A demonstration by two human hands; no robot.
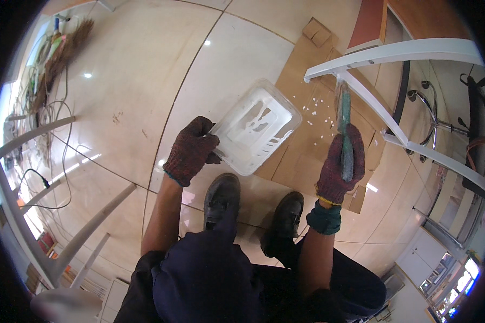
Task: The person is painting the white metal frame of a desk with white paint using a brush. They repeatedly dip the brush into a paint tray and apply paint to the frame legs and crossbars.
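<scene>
My left hand, in a dark knitted work glove, grips the near left rim of a clear plastic tub. White paint coats the tub's bottom and streaks its walls. In my gloved right hand is a paintbrush with a green handle, pointing away from me. The brush's far end meets the white frame of a piece of furniture, near where two bars join. Whether the bristles touch it I cannot tell, as they are mostly hidden there.
Flattened cardboard with white paint drops covers the tiles under the frame. At left stand a pale frame with legs, loose cables and a broom. A wheeled chair base stands at right. My black shoes are close below the tub.
</scene>
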